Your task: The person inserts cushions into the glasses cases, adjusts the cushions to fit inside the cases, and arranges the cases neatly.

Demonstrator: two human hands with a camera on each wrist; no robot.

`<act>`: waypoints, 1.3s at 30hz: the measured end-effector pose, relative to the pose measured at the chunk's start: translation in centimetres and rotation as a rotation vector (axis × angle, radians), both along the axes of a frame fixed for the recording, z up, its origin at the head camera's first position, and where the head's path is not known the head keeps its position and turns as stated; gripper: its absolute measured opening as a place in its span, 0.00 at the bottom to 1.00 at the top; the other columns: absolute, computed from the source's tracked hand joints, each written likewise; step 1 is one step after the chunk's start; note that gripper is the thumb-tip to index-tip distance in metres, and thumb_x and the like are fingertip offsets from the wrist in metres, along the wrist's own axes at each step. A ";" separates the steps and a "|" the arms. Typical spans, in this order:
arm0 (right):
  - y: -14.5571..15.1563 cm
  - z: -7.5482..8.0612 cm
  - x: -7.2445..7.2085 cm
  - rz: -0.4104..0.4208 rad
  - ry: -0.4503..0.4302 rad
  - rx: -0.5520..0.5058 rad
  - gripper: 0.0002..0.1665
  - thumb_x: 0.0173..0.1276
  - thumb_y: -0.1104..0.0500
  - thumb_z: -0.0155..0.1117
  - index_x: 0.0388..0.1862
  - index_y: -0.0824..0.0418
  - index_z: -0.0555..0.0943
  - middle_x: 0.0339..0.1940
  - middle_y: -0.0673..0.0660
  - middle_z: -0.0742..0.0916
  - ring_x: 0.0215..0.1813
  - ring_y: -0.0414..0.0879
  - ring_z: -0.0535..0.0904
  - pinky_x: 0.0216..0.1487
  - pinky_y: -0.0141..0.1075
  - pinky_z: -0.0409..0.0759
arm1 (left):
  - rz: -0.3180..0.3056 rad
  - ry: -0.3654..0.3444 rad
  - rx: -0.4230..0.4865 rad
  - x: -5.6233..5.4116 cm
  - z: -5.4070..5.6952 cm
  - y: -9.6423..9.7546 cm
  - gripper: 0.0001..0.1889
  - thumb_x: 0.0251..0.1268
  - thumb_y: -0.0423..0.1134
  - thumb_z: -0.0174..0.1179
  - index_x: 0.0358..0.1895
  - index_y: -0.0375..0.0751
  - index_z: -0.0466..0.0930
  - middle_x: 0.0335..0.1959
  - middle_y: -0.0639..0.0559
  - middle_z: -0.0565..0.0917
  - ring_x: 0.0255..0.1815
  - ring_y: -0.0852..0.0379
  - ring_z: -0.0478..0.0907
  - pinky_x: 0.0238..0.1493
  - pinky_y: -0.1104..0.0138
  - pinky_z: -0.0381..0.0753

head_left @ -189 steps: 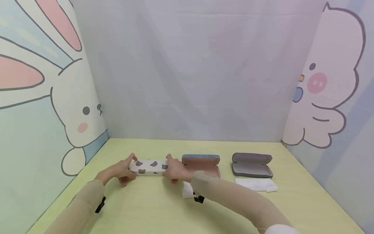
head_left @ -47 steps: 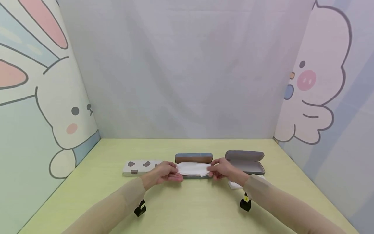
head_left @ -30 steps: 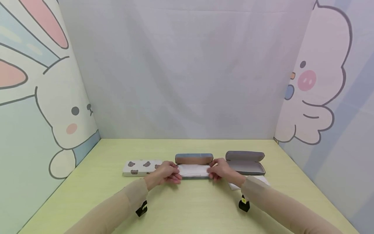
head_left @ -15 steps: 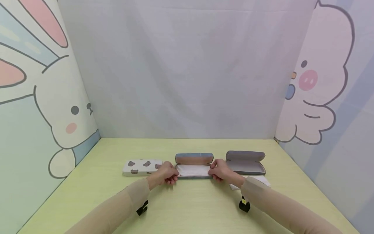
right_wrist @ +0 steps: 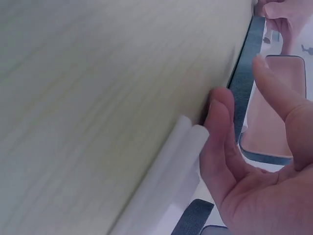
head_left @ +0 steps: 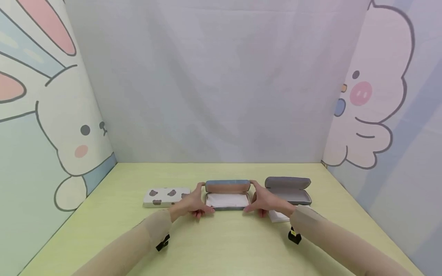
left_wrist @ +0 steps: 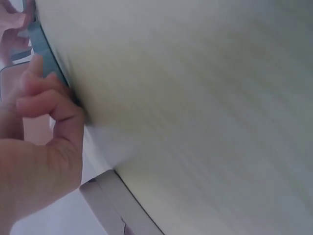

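Note:
In the head view a blue glasses case (head_left: 228,186) stands with its lid up and its pink-lined inside facing me. A folded white cloth (head_left: 228,200) lies in its lower half. My left hand (head_left: 190,203) holds the case's left end, thumb at the front edge and index finger up by the lid. My right hand (head_left: 268,200) holds the right end in the same way. Both wrist views show the thumbs near the blue front wall; how firmly the fingertips press cannot be told.
Left of the hands lies a closed white case (head_left: 165,197) with bear prints. An opened grey glasses case (head_left: 288,189) stands to the right, with another folded white cloth (head_left: 279,216) in front, partly hidden by the right arm. Fabric walls surround the yellow table (head_left: 221,245).
The white cloth, earlier in front of the blue case, was lowered into it and flattened. Both hands then let the cloth go and spread to the case's ends, index fingers rising to the lid.

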State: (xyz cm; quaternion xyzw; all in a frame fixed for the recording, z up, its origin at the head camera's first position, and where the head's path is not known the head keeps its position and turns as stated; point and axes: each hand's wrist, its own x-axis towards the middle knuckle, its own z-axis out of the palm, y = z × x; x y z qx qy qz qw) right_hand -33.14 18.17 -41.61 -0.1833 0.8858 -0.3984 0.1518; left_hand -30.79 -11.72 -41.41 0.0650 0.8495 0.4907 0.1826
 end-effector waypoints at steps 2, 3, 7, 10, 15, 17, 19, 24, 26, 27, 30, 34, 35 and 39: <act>-0.2 -0.2 -0.2 0.028 -0.010 -0.008 0.72 0.49 0.49 0.79 0.78 0.58 0.37 0.29 0.57 0.84 0.12 0.49 0.77 0.16 0.43 0.80 | -0.013 0.031 -0.007 -0.1 -0.3 0.1 0.61 0.48 0.38 0.75 0.76 0.46 0.35 0.12 0.50 0.76 0.08 0.60 0.65 0.10 0.72 0.66; -0.2 -0.3 -0.3 0.036 -0.013 -0.008 0.73 0.49 0.49 0.79 0.78 0.58 0.35 0.29 0.57 0.84 0.12 0.49 0.76 0.15 0.43 0.80 | -0.018 0.043 -0.014 -0.1 -0.4 0.2 0.61 0.47 0.38 0.76 0.76 0.45 0.34 0.11 0.50 0.76 0.08 0.60 0.65 0.10 0.72 0.66; -0.5 -0.7 -0.4 0.034 -0.036 0.006 0.78 0.48 0.49 0.80 0.78 0.57 0.30 0.26 0.58 0.83 0.10 0.48 0.73 0.13 0.42 0.77 | -0.022 0.069 -0.038 -0.1 -0.8 0.4 0.64 0.46 0.39 0.76 0.77 0.43 0.31 0.10 0.51 0.75 0.07 0.60 0.64 0.10 0.72 0.66; -0.7 -0.8 -0.5 0.027 -0.032 0.018 0.79 0.47 0.48 0.80 0.78 0.57 0.29 0.25 0.58 0.83 0.08 0.47 0.72 0.11 0.40 0.75 | -0.018 0.078 -0.048 0.0 -0.8 0.5 0.65 0.46 0.39 0.76 0.77 0.42 0.30 0.10 0.51 0.75 0.07 0.60 0.64 0.09 0.72 0.65; -0.9 -0.9 -0.6 0.026 -0.011 0.042 0.81 0.45 0.48 0.81 0.77 0.59 0.27 0.24 0.58 0.83 0.08 0.45 0.71 0.09 0.37 0.72 | -0.019 0.088 -0.042 0.1 -0.8 0.6 0.64 0.47 0.36 0.76 0.77 0.41 0.31 0.10 0.51 0.76 0.06 0.61 0.65 0.09 0.72 0.65; -0.9 -0.9 -0.7 0.023 -0.007 0.049 0.82 0.45 0.48 0.81 0.77 0.60 0.27 0.24 0.58 0.83 0.08 0.45 0.70 0.08 0.36 0.71 | -0.024 0.088 -0.034 0.0 -0.8 0.6 0.63 0.47 0.36 0.76 0.76 0.42 0.31 0.10 0.50 0.76 0.06 0.61 0.66 0.09 0.71 0.65; -0.9 -1.0 -0.7 0.023 -0.004 0.049 0.82 0.45 0.49 0.81 0.77 0.60 0.27 0.23 0.58 0.83 0.07 0.45 0.69 0.08 0.35 0.70 | -0.031 0.091 -0.027 -0.1 -0.9 0.6 0.63 0.47 0.35 0.75 0.76 0.42 0.31 0.10 0.50 0.76 0.06 0.60 0.66 0.09 0.72 0.65; -0.9 -1.1 -0.7 0.038 -0.005 0.032 0.81 0.46 0.50 0.81 0.77 0.61 0.26 0.22 0.58 0.82 0.07 0.45 0.69 0.08 0.34 0.69 | -0.043 0.091 -0.013 -0.1 -0.9 0.5 0.63 0.48 0.34 0.74 0.76 0.40 0.30 0.10 0.50 0.77 0.07 0.60 0.69 0.09 0.72 0.66; -0.8 -1.1 -0.7 0.045 -0.007 0.023 0.82 0.46 0.50 0.81 0.77 0.61 0.26 0.22 0.58 0.82 0.07 0.45 0.69 0.08 0.34 0.69 | -0.046 0.093 -0.008 -0.2 -0.9 0.5 0.62 0.49 0.33 0.74 0.76 0.39 0.30 0.10 0.50 0.77 0.07 0.60 0.69 0.09 0.72 0.67; -0.8 -1.1 -0.7 0.047 -0.009 0.017 0.82 0.47 0.50 0.81 0.77 0.61 0.25 0.22 0.59 0.82 0.07 0.45 0.69 0.08 0.34 0.69 | -0.048 0.095 -0.006 -0.2 -0.9 0.5 0.62 0.49 0.33 0.74 0.76 0.39 0.30 0.10 0.50 0.77 0.07 0.61 0.70 0.09 0.72 0.67; -0.8 -1.1 -0.7 0.058 -0.014 0.001 0.80 0.47 0.51 0.81 0.77 0.61 0.26 0.23 0.59 0.81 0.07 0.44 0.68 0.09 0.35 0.70 | -0.051 0.100 -0.006 -0.1 -1.0 0.5 0.61 0.50 0.33 0.73 0.76 0.39 0.30 0.10 0.50 0.77 0.07 0.61 0.69 0.09 0.72 0.67; -0.8 -1.1 -0.7 0.066 -0.012 -0.021 0.75 0.48 0.53 0.80 0.77 0.61 0.33 0.24 0.59 0.80 0.08 0.45 0.68 0.09 0.35 0.71 | -0.050 0.090 0.003 0.0 -0.9 0.6 0.61 0.50 0.32 0.73 0.76 0.40 0.30 0.10 0.50 0.77 0.06 0.61 0.69 0.09 0.72 0.67; -0.8 -1.2 -0.8 0.065 -0.009 -0.025 0.74 0.48 0.53 0.80 0.76 0.61 0.34 0.24 0.59 0.80 0.08 0.45 0.68 0.09 0.36 0.71 | -0.048 0.086 0.006 0.0 -0.8 0.6 0.61 0.50 0.32 0.73 0.76 0.40 0.30 0.10 0.50 0.77 0.06 0.61 0.69 0.09 0.72 0.67; -0.7 -1.3 -0.7 0.065 -0.010 -0.034 0.75 0.48 0.53 0.80 0.77 0.61 0.32 0.25 0.59 0.80 0.08 0.45 0.67 0.09 0.36 0.71 | -0.043 0.078 0.002 0.1 -0.8 0.6 0.62 0.51 0.32 0.72 0.76 0.40 0.28 0.10 0.50 0.77 0.06 0.61 0.69 0.09 0.72 0.67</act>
